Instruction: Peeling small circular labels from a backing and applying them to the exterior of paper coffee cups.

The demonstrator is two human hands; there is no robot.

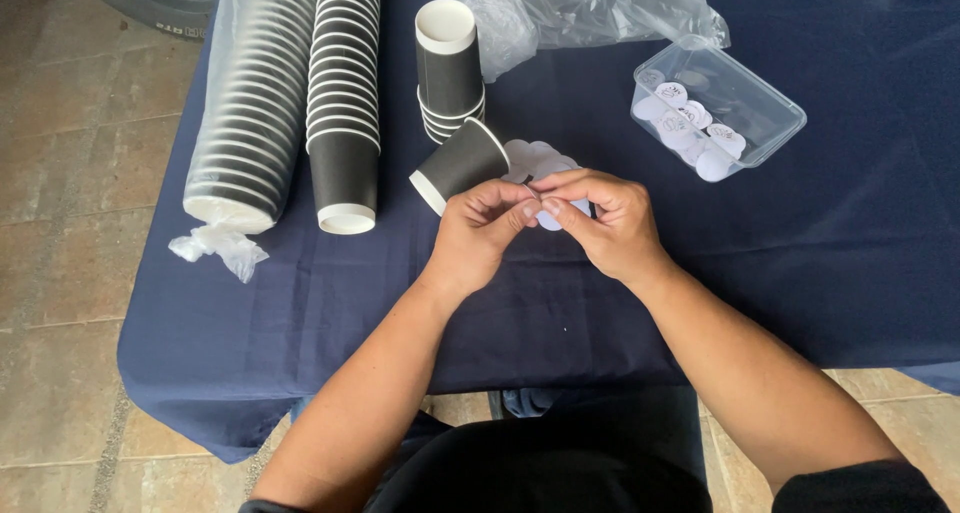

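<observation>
Head view looks down on a worktop (820, 273) draped in dark blue cloth, with both bare hands meeting near its middle. Left hand (482, 235) and right hand (607, 221) pinch together, fingertips touching, on a small round white sticker (549, 220) that shows only as a pale edge under the right fingers; how much of it each hand grips is hard to tell, since the fingers cover most of it. Both hands are closed narrow around it.

Just behind the left hand lies a black paper cup (460, 165) on its side. Its long axis runs diagonally, white-rimmed mouth pointing toward the near left and its base toward the far right. Beside its base, a small cluster of loose white stickers (535, 158) rests on the cloth, partly hidden by the fingers.

Behind the tipped cup stands a short upright stack of cups (448, 68), mouth up. To the left lie two long stacks of black cups, mouths toward the near edge: a bare stack (345, 93), and a stack in a clear plastic sleeve (255, 103) whose tied end hangs over the worktop's left edge. A crumpled clear plastic bag (590, 13) lies at the far side. Right of the hands, well apart, sits a clear plastic tub (770, 103) holding more round white stickers.
</observation>
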